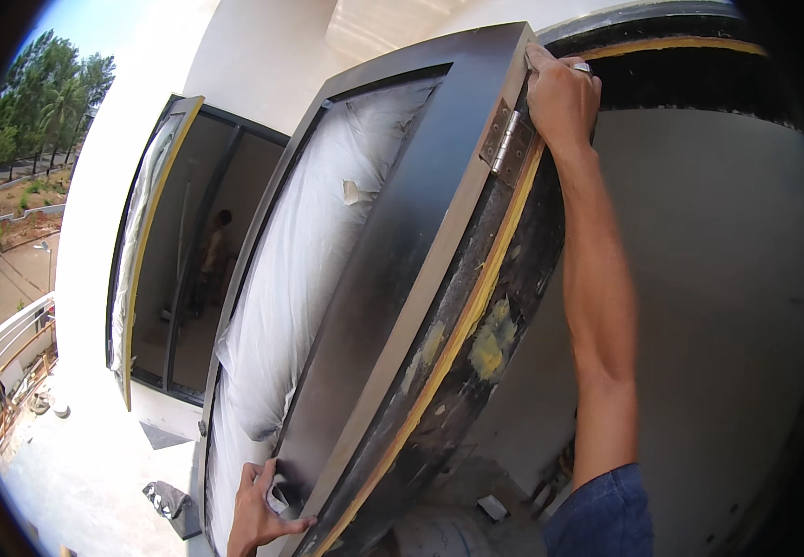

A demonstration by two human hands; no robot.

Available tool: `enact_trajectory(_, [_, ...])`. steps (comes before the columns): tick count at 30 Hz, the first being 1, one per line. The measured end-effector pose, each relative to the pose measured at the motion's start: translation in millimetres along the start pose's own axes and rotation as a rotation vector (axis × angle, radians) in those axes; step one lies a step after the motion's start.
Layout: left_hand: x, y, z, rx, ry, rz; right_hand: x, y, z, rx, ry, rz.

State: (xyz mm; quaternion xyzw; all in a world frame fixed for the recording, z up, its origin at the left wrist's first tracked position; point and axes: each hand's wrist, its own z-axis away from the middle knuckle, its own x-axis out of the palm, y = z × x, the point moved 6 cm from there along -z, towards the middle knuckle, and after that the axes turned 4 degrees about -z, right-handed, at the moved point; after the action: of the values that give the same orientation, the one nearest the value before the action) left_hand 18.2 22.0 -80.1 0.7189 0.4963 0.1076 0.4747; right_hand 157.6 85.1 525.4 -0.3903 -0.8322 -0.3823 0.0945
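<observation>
A dark brown framed door leaf [393, 232] stands open in front of me, its panel covered with white plastic sheeting [300, 232]. My right hand [564, 97], with a ring on one finger, is up at the top corner of the leaf. Its fingers are curled and pressed against the light brown edge; whatever lies under them is hidden. Just below it, a metal hinge [507, 144] joins leaf and frame. Low on the leaf, my left hand [258, 515] spreads its thumb and fingers across the frame, the thumb reaching toward the edge.
The dark door frame [486, 343] carries a yellow strip and yellowish smears. Beyond it lies a dim room with a grey wall [708, 278]. To the left is another window sash [156, 232], swung outward, with a person inside. A dark bundle [168, 501] lies on the pale floor.
</observation>
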Motion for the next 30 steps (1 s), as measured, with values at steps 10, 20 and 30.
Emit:
enact_trajectory(10, [-2,2,-1,-0.014,-0.005,0.031,-3,-4,-8,-0.052,-0.109,0.170])
enact_trajectory(20, [-2,3,-1,-0.002,-0.006,-0.015,-3,0,-4,-0.096,-0.033,0.147])
enact_trajectory(30, [-1,3,-1,0.018,-0.005,-0.003,-4,3,-16,-0.079,-0.059,0.180])
